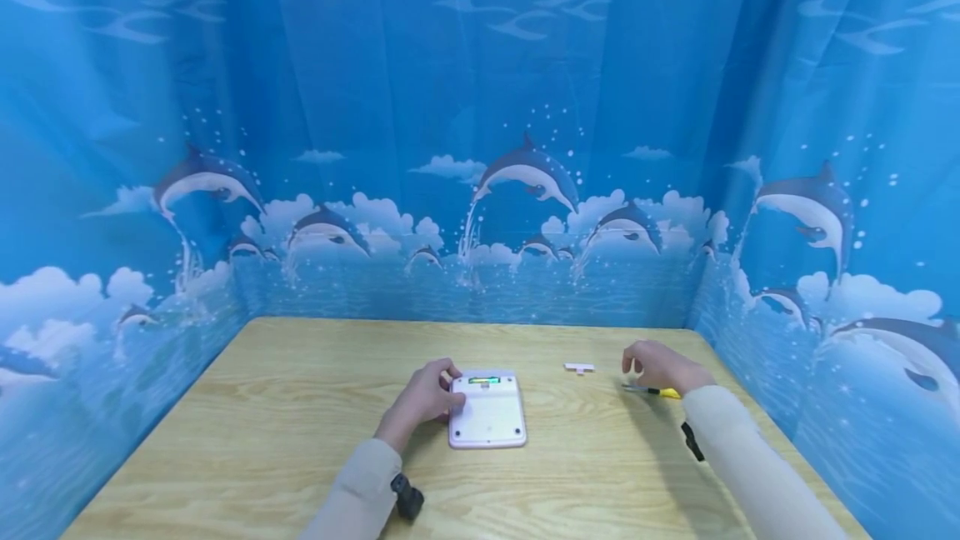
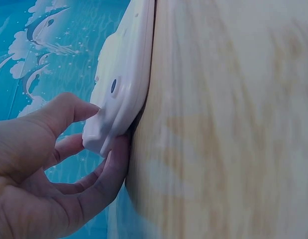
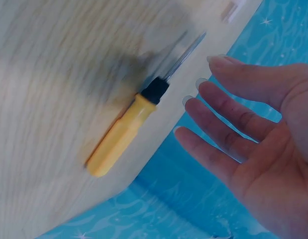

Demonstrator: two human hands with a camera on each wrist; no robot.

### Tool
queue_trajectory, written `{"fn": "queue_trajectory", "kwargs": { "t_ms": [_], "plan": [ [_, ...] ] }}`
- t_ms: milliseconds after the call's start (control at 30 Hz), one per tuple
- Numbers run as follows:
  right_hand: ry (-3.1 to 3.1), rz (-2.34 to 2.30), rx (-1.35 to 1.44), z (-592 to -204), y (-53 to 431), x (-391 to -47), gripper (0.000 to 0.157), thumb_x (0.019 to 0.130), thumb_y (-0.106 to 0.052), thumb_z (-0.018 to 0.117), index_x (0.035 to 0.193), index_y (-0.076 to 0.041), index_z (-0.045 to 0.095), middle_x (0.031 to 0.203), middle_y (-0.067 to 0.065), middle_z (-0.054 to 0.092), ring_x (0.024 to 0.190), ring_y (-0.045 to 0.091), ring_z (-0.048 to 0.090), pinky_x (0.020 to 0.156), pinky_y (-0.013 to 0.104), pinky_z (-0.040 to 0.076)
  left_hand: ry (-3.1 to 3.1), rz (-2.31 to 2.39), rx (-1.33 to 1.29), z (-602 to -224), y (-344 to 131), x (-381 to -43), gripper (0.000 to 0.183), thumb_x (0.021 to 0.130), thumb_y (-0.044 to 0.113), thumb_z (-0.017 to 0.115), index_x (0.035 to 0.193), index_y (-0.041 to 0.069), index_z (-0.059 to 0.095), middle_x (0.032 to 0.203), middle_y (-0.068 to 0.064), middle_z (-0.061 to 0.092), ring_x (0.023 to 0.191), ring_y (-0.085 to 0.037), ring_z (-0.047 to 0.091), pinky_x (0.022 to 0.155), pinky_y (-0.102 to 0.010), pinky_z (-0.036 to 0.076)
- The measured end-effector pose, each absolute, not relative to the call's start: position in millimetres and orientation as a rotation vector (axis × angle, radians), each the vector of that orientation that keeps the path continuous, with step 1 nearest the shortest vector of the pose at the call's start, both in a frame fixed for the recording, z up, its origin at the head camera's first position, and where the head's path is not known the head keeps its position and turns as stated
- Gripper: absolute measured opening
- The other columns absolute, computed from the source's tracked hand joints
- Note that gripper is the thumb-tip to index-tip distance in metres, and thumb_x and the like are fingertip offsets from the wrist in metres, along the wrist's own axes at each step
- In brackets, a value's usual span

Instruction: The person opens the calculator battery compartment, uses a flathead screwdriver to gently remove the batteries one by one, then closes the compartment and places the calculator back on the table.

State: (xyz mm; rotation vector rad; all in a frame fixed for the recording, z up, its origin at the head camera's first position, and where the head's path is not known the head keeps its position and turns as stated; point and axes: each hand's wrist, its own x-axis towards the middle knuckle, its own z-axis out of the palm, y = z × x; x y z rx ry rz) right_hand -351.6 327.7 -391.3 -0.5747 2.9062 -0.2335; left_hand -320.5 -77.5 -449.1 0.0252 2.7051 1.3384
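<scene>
The white device [image 1: 489, 422] lies on the wooden table [image 1: 300, 407], its slot at the far end uncovered with a green battery [image 1: 484, 380] inside, and the left hand [image 1: 427, 394] pinches its left edge, thumb on top and fingers at the side. The right hand [image 1: 660, 365] hovers near the yellow-handled screwdriver [image 3: 124, 132], fingers loosely bent and grasping nothing, while a small white T-shaped piece [image 1: 580, 367] lies between device and screwdriver, touching neither.
</scene>
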Motion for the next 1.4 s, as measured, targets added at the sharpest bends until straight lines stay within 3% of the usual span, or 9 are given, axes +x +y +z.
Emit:
{"fn": "queue_trajectory", "kwargs": {
  "t_ms": [667,1400],
  "plan": [
    [2.933,-0.213,-0.411,-402.7,370.4,-341.3,0.024,0.083,-0.005,0.081,0.103,-0.004,0.069,0.101,0.016,0.068,0.091,0.028,0.063,0.076,0.045,0.057,2.71,1.324,0.021,-450.0,-77.1,-319.3,0.028,0.087,0.007,0.079,0.109,0.011,0.063,0.097,-0.012,0.06,0.076,-0.023,0.062,0.058,-0.028,0.059],
    [2.913,-0.259,-0.351,-409.5,375.3,-343.5,0.019,0.085,-0.008,0.081,0.099,-0.011,0.069,0.103,0.016,0.069,0.095,0.03,0.066,0.077,0.045,0.058,2.716,1.339,0.03,-448.9,-76.8,-319.2,0.029,0.087,0.006,0.079,0.11,0.01,0.063,0.099,-0.012,0.061,0.078,-0.023,0.062,0.06,-0.029,0.06]
  ]
}}
